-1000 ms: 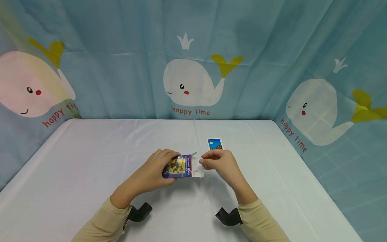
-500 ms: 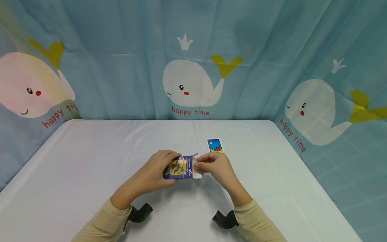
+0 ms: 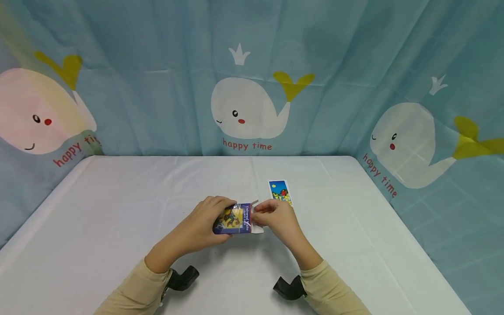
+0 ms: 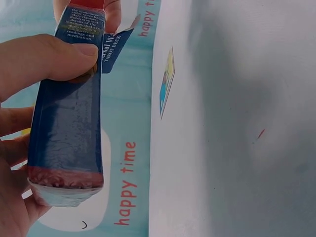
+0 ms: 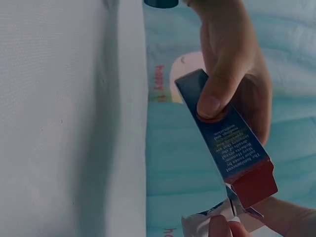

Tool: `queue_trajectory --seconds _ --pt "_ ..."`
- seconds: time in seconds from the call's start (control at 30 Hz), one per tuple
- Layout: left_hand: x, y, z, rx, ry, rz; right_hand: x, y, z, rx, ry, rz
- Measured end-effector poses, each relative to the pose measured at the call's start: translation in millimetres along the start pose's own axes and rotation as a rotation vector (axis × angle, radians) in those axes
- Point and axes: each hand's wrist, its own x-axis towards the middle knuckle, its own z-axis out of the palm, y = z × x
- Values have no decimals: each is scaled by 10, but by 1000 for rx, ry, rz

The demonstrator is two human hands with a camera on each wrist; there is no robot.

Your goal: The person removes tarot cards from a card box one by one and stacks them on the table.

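Observation:
My left hand [image 3: 206,220] grips a blue tarot card box [image 3: 233,218] over the table, its thumb pressed on the narrow printed side in the left wrist view. The box lies on its side with its open end to the right; a white-lined flap [image 5: 197,224] sticks out there. My right hand [image 3: 281,221] is at that open end, thumb and forefinger close together at the mouth. The right wrist view shows its fingertips [image 5: 219,227] right by the flap; I cannot tell whether they pinch anything. Just behind the right hand lies a colourful card [image 3: 279,190], partly covered by it.
A white cloth covers the table [image 3: 118,197]. Light blue curtains [image 3: 173,87] printed with whales stand at its back and sides. Black wrist mounts [image 3: 183,278] jut inward from both beige sleeves [image 3: 134,286], low over the cloth.
My right hand has moved left, its fingertips now at the box's open end, uncovering more of the card behind. The left hand and box have hardly moved.

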Motion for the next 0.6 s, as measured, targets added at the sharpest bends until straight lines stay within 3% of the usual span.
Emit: queue_trajectory --seconds 0.27,0.6 --pt "-5 3 8 3 22 12 -1 -5 2 -8 -9 -12" --pt "-7 -1 -3 9 32 16 5 -77 -120 -16 -38 30"
